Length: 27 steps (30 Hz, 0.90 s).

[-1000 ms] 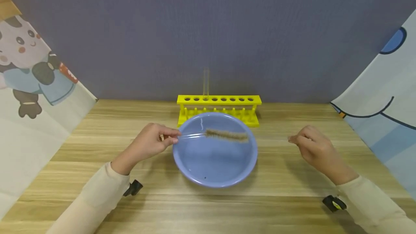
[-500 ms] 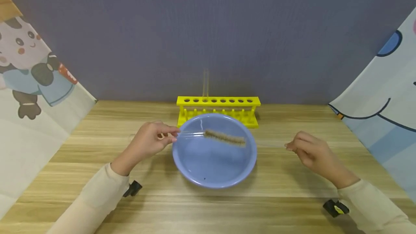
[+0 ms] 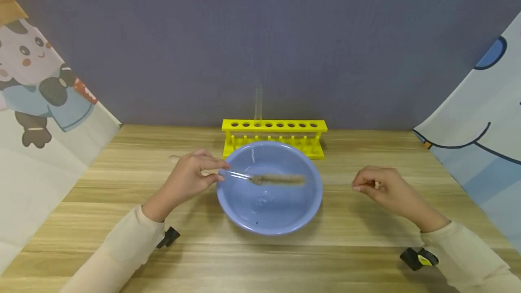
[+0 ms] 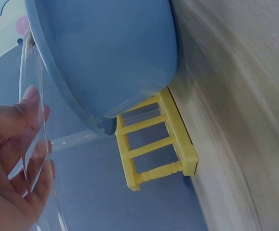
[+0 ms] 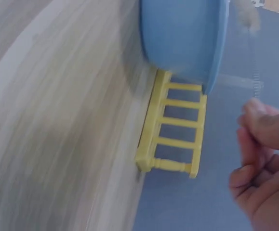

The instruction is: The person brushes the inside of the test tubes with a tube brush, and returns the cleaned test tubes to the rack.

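My left hand [image 3: 189,175] pinches a clear glass test tube [image 3: 238,175] between thumb and fingers, its mouth pointing right over the blue basin [image 3: 269,230]. In the left wrist view the test tube [image 4: 31,72] runs across my fingers. My right hand [image 3: 384,189], right of the basin, pinches the thin wire handle of a test tube brush [image 3: 281,179]. Its tan bristles lie roughly level above the basin, blurred, with their left end right at the tube's mouth. In the right wrist view the twisted wire [image 5: 256,84] leads from my fingertips to the bristles.
Behind the basin stands a yellow test tube rack [image 3: 274,125], partly hidden by the basin's rim. Another clear test tube [image 3: 258,103] stands upright in it. A dark grey wall closes off the back of the wooden table [image 3: 260,266].
My right hand has shifted slightly left with the brush, and the bristles have swung from slanting down to nearly level. The test tube now tilts down toward its mouth. Ripples show in the basin.
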Motion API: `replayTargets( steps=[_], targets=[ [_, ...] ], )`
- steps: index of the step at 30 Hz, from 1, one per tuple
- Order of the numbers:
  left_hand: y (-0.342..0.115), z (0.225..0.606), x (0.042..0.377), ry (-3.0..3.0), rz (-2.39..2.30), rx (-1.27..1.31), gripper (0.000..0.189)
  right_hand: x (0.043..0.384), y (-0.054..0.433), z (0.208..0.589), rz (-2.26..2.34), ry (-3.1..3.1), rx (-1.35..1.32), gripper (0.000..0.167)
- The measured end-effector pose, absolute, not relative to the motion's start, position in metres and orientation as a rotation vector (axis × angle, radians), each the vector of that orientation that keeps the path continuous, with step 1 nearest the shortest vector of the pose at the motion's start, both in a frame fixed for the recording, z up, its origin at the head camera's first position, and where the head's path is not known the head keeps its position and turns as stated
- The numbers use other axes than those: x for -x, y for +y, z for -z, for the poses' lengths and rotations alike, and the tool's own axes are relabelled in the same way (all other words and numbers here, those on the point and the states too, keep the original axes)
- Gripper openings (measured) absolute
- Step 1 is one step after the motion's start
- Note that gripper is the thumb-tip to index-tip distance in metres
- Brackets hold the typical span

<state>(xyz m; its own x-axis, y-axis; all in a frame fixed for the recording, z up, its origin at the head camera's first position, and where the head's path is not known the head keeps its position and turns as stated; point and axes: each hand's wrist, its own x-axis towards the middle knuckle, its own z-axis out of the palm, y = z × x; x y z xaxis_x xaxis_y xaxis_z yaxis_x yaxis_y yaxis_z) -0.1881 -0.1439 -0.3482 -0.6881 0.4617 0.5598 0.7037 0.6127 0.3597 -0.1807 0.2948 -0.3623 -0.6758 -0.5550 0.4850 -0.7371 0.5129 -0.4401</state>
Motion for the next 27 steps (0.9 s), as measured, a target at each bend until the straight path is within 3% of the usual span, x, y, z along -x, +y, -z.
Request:
replayTargets(
  steps=[13, 27],
  targets=[
    [-0.140, 0.351, 0.190, -2.257, 0.719, 0.945, 0.035, 0.183, 0.282, 0.352, -1.323, -2.794, -1.079, 0.014],
    [-0.137, 0.350, 0.186, -2.349, 0.764, 0.956, 0.029, 0.174, 0.259, 0.353, -0.875, -2.583, -0.999, 0.031]
  ],
)
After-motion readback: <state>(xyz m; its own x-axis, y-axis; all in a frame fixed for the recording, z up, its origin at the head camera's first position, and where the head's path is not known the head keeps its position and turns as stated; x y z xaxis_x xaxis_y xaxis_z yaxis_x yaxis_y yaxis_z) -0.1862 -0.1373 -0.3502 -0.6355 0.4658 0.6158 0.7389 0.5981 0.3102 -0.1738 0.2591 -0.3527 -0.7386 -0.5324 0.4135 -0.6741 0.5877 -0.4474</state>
